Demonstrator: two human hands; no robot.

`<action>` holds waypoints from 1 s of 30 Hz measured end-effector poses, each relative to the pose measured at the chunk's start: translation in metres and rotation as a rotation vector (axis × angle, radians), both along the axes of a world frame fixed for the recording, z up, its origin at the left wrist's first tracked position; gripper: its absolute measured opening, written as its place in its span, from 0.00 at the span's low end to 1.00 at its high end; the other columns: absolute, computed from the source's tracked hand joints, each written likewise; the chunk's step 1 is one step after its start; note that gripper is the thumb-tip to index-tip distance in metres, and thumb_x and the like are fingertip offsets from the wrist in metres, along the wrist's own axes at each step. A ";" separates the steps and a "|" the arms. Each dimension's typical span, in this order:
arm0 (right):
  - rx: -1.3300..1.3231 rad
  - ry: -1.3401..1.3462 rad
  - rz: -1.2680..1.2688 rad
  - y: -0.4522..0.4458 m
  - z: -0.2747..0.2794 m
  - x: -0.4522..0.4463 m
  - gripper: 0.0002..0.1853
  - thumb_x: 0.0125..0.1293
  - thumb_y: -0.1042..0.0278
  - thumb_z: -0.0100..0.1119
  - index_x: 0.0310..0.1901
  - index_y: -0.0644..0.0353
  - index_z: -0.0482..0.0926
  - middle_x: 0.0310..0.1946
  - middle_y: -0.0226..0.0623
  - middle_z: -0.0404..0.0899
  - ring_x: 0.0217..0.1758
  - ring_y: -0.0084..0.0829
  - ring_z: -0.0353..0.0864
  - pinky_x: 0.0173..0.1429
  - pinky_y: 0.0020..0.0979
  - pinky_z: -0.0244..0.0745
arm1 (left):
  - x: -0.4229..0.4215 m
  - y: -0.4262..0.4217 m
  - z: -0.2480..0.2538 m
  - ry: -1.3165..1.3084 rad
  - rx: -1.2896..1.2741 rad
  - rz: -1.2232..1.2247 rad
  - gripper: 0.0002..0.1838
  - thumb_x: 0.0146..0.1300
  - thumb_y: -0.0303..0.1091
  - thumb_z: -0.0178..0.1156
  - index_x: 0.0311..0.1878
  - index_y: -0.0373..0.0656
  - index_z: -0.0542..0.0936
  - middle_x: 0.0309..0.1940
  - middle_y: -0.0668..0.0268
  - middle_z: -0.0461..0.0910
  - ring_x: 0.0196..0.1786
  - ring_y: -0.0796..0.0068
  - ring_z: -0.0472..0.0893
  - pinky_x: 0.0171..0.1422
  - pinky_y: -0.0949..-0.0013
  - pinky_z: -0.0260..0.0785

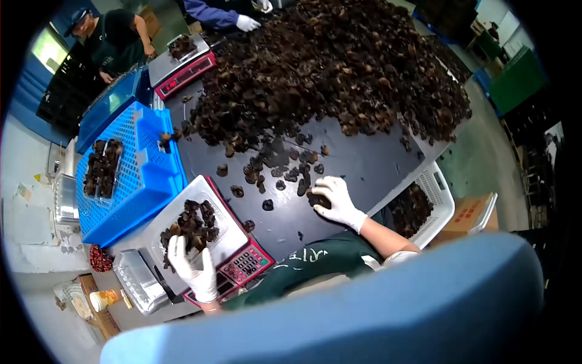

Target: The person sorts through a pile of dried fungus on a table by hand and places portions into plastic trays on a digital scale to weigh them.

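Note:
My left hand point(193, 271), in a white glove, is over a clear plastic tray point(225, 225) of dark wood ear mushrooms point(193, 223). Its thumb stands apart from the fingers, which touch the mushrooms at the tray's near side. The tray rests on the metal plate of a red-framed digital scale point(245, 264). On the dark tabletop, my right hand point(337, 200), also gloved, curls its fingers around a few wood ear mushrooms point(316, 199), partly hidden by the fingers. Loose mushrooms point(291, 176) lie just beyond it.
A large mushroom heap point(327, 67) covers the far table. At left, a blue crate point(151, 155) bears a filled tray point(103, 170); clear containers point(138, 280) sit nearer. A white basket point(445, 197) stands at right. Another scale point(185, 76) and two people are beyond.

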State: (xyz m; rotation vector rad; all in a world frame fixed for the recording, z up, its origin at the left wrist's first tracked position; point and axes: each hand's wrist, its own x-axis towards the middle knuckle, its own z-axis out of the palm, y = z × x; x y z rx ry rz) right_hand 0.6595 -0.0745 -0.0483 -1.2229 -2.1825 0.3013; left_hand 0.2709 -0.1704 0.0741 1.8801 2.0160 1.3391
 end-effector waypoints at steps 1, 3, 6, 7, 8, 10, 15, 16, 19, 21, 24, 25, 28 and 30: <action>0.027 -0.004 -0.088 0.000 -0.009 0.005 0.33 0.46 0.53 0.71 0.57 0.51 0.75 0.60 0.43 0.70 0.65 0.49 0.66 0.68 0.49 0.59 | 0.016 0.004 -0.001 0.014 0.041 -0.094 0.31 0.55 0.25 0.68 0.65 0.41 0.72 0.64 0.52 0.67 0.67 0.54 0.69 0.68 0.56 0.68; -0.036 -0.027 -0.159 -0.002 -0.019 0.006 0.43 0.45 0.49 0.72 0.65 0.54 0.70 0.65 0.51 0.65 0.69 0.54 0.63 0.72 0.52 0.56 | 0.044 0.010 -0.012 -0.020 -0.069 -0.276 0.30 0.55 0.26 0.68 0.63 0.41 0.74 0.61 0.50 0.70 0.65 0.51 0.70 0.68 0.55 0.66; -0.148 -0.108 -0.086 0.008 -0.017 -0.012 0.48 0.47 0.43 0.70 0.70 0.56 0.66 0.71 0.54 0.59 0.74 0.58 0.56 0.76 0.54 0.51 | 0.108 0.030 -0.029 0.152 -0.339 -0.500 0.32 0.57 0.31 0.65 0.67 0.42 0.72 0.65 0.47 0.68 0.67 0.45 0.67 0.74 0.51 0.58; -0.118 -0.144 -0.067 0.009 -0.017 -0.023 0.47 0.49 0.42 0.69 0.70 0.55 0.66 0.71 0.53 0.59 0.73 0.59 0.56 0.76 0.55 0.51 | 0.118 0.038 -0.052 0.162 -0.319 -0.549 0.34 0.57 0.33 0.65 0.68 0.40 0.69 0.66 0.44 0.65 0.68 0.41 0.64 0.73 0.47 0.58; -0.088 -0.179 -0.046 0.012 -0.019 -0.032 0.46 0.51 0.40 0.67 0.70 0.55 0.66 0.71 0.52 0.60 0.73 0.59 0.56 0.75 0.55 0.51 | 0.127 0.047 -0.077 0.265 -0.312 -0.532 0.34 0.57 0.33 0.63 0.69 0.39 0.68 0.66 0.42 0.65 0.68 0.38 0.64 0.73 0.46 0.57; -0.033 -0.147 0.001 0.018 -0.028 -0.043 0.36 0.56 0.46 0.66 0.64 0.53 0.72 0.69 0.47 0.65 0.70 0.56 0.60 0.71 0.53 0.58 | 0.140 0.069 -0.109 0.507 -0.369 -0.461 0.32 0.59 0.33 0.60 0.69 0.39 0.68 0.66 0.41 0.64 0.67 0.36 0.64 0.71 0.45 0.59; -0.017 -0.043 0.017 0.038 -0.028 -0.028 0.10 0.58 0.64 0.65 0.41 0.51 0.78 0.48 0.33 0.77 0.46 0.38 0.78 0.51 0.38 0.74 | 0.155 0.078 -0.151 0.555 -0.413 -0.335 0.19 0.55 0.27 0.56 0.52 0.40 0.75 0.46 0.52 0.73 0.47 0.48 0.73 0.51 0.54 0.70; -0.006 0.056 -0.012 0.041 -0.029 -0.023 0.09 0.59 0.67 0.65 0.41 0.54 0.79 0.46 0.36 0.78 0.44 0.41 0.80 0.49 0.37 0.76 | 0.154 0.075 -0.153 0.495 -0.458 -0.402 0.15 0.55 0.24 0.54 0.48 0.41 0.76 0.42 0.54 0.73 0.45 0.49 0.74 0.50 0.55 0.70; -0.328 0.679 -0.316 0.046 -0.028 -0.021 0.06 0.64 0.72 0.62 0.41 0.63 0.79 0.39 0.37 0.81 0.46 0.34 0.83 0.52 0.30 0.77 | 0.148 0.061 -0.146 0.218 -0.346 -0.534 0.12 0.55 0.20 0.53 0.43 0.42 0.75 0.39 0.54 0.73 0.44 0.49 0.74 0.49 0.56 0.70; -0.645 1.151 -0.348 0.055 -0.027 -0.008 0.07 0.68 0.69 0.60 0.44 0.61 0.78 0.37 0.32 0.80 0.38 0.24 0.78 0.42 0.27 0.76 | 0.148 0.048 -0.137 0.085 -0.350 -0.657 0.15 0.56 0.20 0.54 0.47 0.43 0.76 0.41 0.52 0.73 0.44 0.49 0.75 0.51 0.55 0.70; -1.235 1.891 -0.119 0.055 -0.011 0.005 0.10 0.72 0.62 0.57 0.49 0.57 0.77 0.39 0.33 0.79 0.31 0.21 0.74 0.31 0.24 0.71 | 0.151 0.030 -0.125 0.017 -0.462 -0.866 0.21 0.58 0.25 0.59 0.57 0.45 0.75 0.47 0.52 0.71 0.48 0.49 0.76 0.52 0.54 0.74; -1.294 1.955 -0.146 0.056 -0.013 0.004 0.11 0.72 0.62 0.57 0.50 0.58 0.78 0.41 0.34 0.79 0.31 0.22 0.74 0.31 0.24 0.71 | 0.152 0.026 -0.137 0.102 -0.497 -0.891 0.22 0.57 0.26 0.60 0.57 0.45 0.75 0.47 0.52 0.71 0.48 0.49 0.76 0.50 0.55 0.75; -1.439 2.144 -0.185 0.053 -0.001 -0.010 0.12 0.72 0.61 0.57 0.50 0.58 0.79 0.42 0.35 0.81 0.31 0.25 0.75 0.31 0.27 0.73 | 0.157 0.023 -0.147 0.198 -0.481 -0.867 0.17 0.56 0.28 0.61 0.51 0.46 0.77 0.45 0.54 0.71 0.45 0.51 0.76 0.44 0.56 0.76; -1.502 2.124 -0.083 0.054 -0.002 -0.019 0.13 0.71 0.60 0.57 0.49 0.59 0.79 0.43 0.38 0.82 0.31 0.26 0.75 0.32 0.27 0.73 | 0.154 0.023 -0.155 0.198 -0.457 -0.899 0.10 0.56 0.28 0.60 0.43 0.46 0.77 0.42 0.56 0.71 0.42 0.52 0.76 0.42 0.56 0.75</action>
